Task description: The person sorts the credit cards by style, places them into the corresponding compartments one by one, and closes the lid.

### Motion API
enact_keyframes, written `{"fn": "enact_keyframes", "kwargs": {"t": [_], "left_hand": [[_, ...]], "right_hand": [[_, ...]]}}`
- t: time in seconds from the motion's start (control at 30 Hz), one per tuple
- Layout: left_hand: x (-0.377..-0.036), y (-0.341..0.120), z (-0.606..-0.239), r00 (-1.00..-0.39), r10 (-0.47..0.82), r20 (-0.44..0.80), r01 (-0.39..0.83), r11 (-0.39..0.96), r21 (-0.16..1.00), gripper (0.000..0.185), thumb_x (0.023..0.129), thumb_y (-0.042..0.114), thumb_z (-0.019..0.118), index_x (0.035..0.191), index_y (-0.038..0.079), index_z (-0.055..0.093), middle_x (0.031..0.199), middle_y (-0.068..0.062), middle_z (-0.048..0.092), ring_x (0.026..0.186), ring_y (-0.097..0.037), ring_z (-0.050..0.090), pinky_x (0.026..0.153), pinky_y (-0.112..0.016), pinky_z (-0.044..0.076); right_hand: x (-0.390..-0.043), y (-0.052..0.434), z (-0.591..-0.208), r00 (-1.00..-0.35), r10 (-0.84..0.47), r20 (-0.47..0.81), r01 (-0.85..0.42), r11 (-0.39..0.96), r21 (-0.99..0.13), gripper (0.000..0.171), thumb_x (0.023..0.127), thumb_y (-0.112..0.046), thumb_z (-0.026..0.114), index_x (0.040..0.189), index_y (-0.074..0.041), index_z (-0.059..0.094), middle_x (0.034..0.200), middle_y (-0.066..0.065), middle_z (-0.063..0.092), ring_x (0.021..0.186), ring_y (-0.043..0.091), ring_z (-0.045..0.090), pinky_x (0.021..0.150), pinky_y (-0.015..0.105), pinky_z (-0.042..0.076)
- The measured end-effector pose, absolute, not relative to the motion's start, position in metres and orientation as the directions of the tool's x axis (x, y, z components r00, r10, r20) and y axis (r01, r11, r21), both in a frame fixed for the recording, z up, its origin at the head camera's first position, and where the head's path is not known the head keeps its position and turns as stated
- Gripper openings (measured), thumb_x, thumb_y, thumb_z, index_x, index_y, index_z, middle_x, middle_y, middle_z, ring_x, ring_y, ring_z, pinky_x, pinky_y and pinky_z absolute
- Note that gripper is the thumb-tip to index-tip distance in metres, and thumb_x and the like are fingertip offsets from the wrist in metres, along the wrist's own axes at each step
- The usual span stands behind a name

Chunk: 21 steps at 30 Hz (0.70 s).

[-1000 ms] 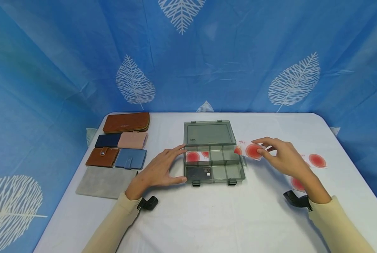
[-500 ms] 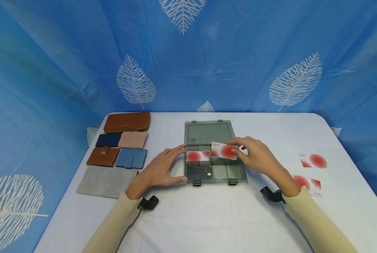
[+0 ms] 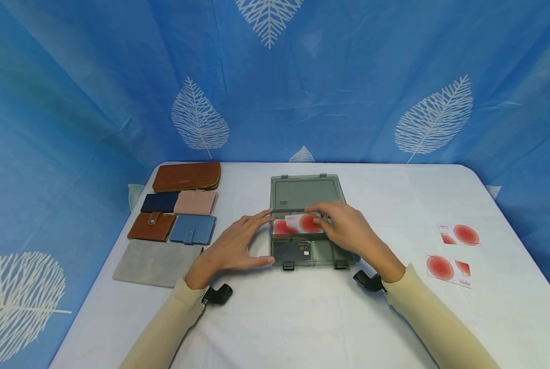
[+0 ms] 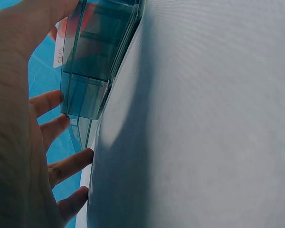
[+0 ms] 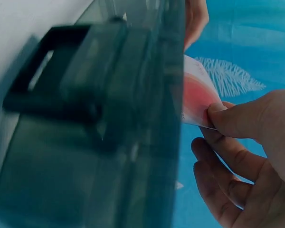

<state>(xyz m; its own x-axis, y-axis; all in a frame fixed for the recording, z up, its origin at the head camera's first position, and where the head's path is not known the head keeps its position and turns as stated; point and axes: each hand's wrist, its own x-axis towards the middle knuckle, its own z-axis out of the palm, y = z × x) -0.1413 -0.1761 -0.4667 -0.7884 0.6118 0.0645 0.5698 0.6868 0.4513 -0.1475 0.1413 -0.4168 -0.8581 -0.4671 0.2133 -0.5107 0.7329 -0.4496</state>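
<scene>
Wallets (image 3: pixel 178 207) sat in a cluster at the table's (image 3: pixel 302 318) left side: five, plus one grey pouch (image 3: pixel 152 264) in front of them, all well clear of the hands. Two loose red-circle cards (image 3: pixel 454 251) lay apart on the right side. Organizer box (image 3: pixel 308 225) stood mid-table, lid open toward the backdrop. One red-circle card already lay in its back-left compartment; one dark card (image 3: pixel 297 249) reading "VIP" lay in the front-left compartment. Right hand (image 3: pixel 346 230) pinched a third red-circle card (image 3: pixel 302 223) between thumb and fingertips, just over the back-left compartment and partly covering the card below; print on it was too small to read. Left hand (image 3: pixel 230 248) rested against the box's left wall, fingers straight, gripping nothing. Right forearm crossed over the box's front-right compartments and hid them.
</scene>
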Motion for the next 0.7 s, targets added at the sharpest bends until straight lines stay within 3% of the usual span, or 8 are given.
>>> {"fn": "enact_keyframes", "kwargs": {"t": [0.23, 0.47, 0.57, 0.7], "left_hand": [[-0.141, -0.175, -0.467, -0.783, 0.617, 0.077, 0.579, 0.679, 0.450, 0.103, 0.086, 0.069, 0.075, 0.170, 0.023, 0.035, 0.179, 0.003, 0.024, 0.150, -0.034, 0.045, 0.116, -0.063, 0.042], [-0.142, -0.175, -0.467, -0.782, 0.618, 0.081, 0.582, 0.677, 0.450, 0.103, 0.087, 0.068, 0.075, 0.170, 0.021, 0.036, 0.179, 0.001, 0.024, 0.151, -0.035, 0.044, 0.115, -0.064, 0.042], [-0.142, -0.176, -0.467, -0.784, 0.616, 0.077, 0.578, 0.678, 0.454, 0.104, 0.086, 0.069, 0.075, 0.170, 0.021, 0.035, 0.179, 0.002, 0.024, 0.151, -0.035, 0.044, 0.115, -0.064, 0.042], [-0.141, -0.176, -0.469, -0.784, 0.616, 0.081, 0.579, 0.676, 0.456, 0.104, 0.087, 0.069, 0.075, 0.170, 0.021, 0.035, 0.179, 0.003, 0.023, 0.151, -0.034, 0.044, 0.115, -0.064, 0.042]], "right_hand": [[-0.147, 0.130, -0.425, -0.849, -0.483, 0.212, -0.526, 0.738, -0.423, 0.028, 0.102, -0.012, 0.076, 0.129, -0.019, 0.077, 0.111, 0.004, 0.079, 0.078, 0.017, 0.060, 0.058, 0.032, 0.045], [-0.145, 0.127, -0.432, -0.850, -0.488, 0.197, -0.523, 0.745, -0.413, 0.025, 0.104, -0.012, 0.073, 0.127, -0.022, 0.076, 0.099, 0.005, 0.075, 0.061, 0.011, 0.047, 0.051, 0.029, 0.039], [-0.144, 0.126, -0.434, -0.853, -0.487, 0.188, -0.518, 0.745, -0.419, 0.026, 0.105, -0.012, 0.072, 0.128, -0.023, 0.076, 0.104, 0.007, 0.076, 0.063, 0.014, 0.051, 0.052, 0.030, 0.041], [-0.143, 0.127, -0.436, -0.841, -0.498, 0.210, -0.539, 0.740, -0.403, 0.027, 0.104, -0.011, 0.072, 0.129, -0.020, 0.077, 0.116, 0.009, 0.075, 0.077, 0.020, 0.065, 0.058, 0.033, 0.049]]}}
